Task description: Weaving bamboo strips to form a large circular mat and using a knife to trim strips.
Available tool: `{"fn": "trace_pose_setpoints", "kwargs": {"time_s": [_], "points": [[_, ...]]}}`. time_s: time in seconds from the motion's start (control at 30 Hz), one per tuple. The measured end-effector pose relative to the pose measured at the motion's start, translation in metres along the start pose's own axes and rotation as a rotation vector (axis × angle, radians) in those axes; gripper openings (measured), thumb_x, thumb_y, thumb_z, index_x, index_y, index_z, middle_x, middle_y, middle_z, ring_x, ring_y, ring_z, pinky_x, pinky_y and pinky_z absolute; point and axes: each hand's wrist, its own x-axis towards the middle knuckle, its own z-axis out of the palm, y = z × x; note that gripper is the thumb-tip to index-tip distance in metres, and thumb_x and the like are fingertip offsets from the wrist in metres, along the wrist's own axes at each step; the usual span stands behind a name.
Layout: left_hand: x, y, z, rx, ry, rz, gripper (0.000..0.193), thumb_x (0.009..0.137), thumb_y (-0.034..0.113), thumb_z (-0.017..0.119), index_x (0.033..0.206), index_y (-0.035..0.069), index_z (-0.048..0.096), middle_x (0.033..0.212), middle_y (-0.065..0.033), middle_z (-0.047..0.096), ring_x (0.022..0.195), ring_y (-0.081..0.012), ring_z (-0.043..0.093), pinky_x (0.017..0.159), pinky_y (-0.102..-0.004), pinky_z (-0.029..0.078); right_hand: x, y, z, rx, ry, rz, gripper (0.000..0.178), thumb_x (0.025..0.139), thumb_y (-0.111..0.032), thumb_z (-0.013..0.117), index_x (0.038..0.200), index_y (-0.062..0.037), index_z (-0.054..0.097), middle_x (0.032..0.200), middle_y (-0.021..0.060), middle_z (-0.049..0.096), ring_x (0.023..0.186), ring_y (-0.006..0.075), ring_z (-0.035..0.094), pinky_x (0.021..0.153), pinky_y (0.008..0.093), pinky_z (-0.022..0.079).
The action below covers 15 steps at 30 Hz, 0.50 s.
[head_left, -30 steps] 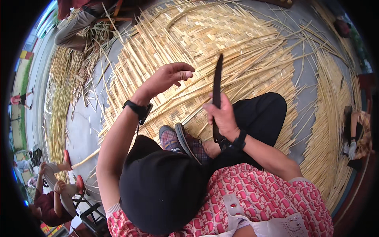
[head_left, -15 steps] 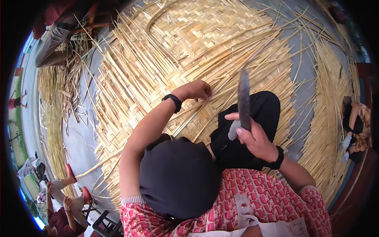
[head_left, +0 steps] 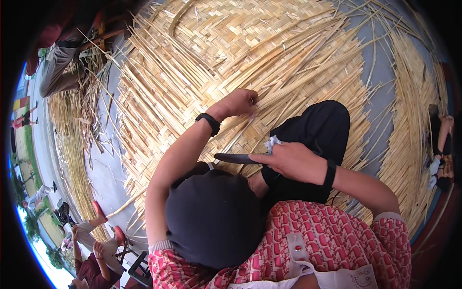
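My left hand (head_left: 239,102), with a black band at the wrist, rests on the woven mat (head_left: 240,29) of pale split strips. Its fingers are curled down at the loose strips (head_left: 288,91) along the weave; whether one is pinched in them is hidden. My right hand (head_left: 299,163) grips a dark-bladed knife (head_left: 236,158). The blade lies nearly level, its tip pointing left above my lap, and my index finger stretches along it. A whitish wad (head_left: 273,143) shows by the right hand's fingers; its kind is unclear.
My black-clothed knees (head_left: 216,219) sit close under both hands. Long strips lie in a pile (head_left: 409,125) on the grey floor at the right. Another bundle (head_left: 72,149) lies at the left. Other people (head_left: 94,260) sit at the left and at the far right rim.
The knife has swung from upright to nearly level, tip left. My right hand has turned over and moved left. My left hand stays curled at the strips, shifted only slightly.
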Motion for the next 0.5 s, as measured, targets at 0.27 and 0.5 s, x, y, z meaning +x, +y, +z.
{"fn": "trace_pose_setpoints", "kwargs": {"time_s": [0.27, 0.5], "points": [[0.005, -0.014, 0.004, -0.496, 0.083, -0.042, 0.033, 0.077, 0.003, 0.078, 0.107, 0.000, 0.065, 0.080, -0.0001, 0.065, 0.070, -0.0102, 0.061, 0.059, -0.0263, 0.053, 0.060, 0.027, 0.052, 0.047, 0.048, 0.164, 0.042, 0.096, -0.030, 0.056, 0.137, -0.0214, 0.055, 0.090, 0.0178, 0.060, 0.073, 0.0330, 0.064, 0.062, 0.0426, 0.053], [-0.030, -0.032, -0.008, -0.652, 0.083, -0.034, 0.015, 0.090, 0.012, 0.068, 0.098, -0.001, 0.066, 0.083, -0.0028, 0.067, 0.079, -0.0125, 0.066, 0.071, -0.0284, 0.056, 0.097, 0.042, 0.050, 0.009, 0.008, 0.157, 0.041, 0.094, -0.030, 0.053, 0.133, -0.0219, 0.057, 0.086, 0.0145, 0.066, 0.075, 0.0332, 0.067, 0.061, 0.0458, 0.054]]}}
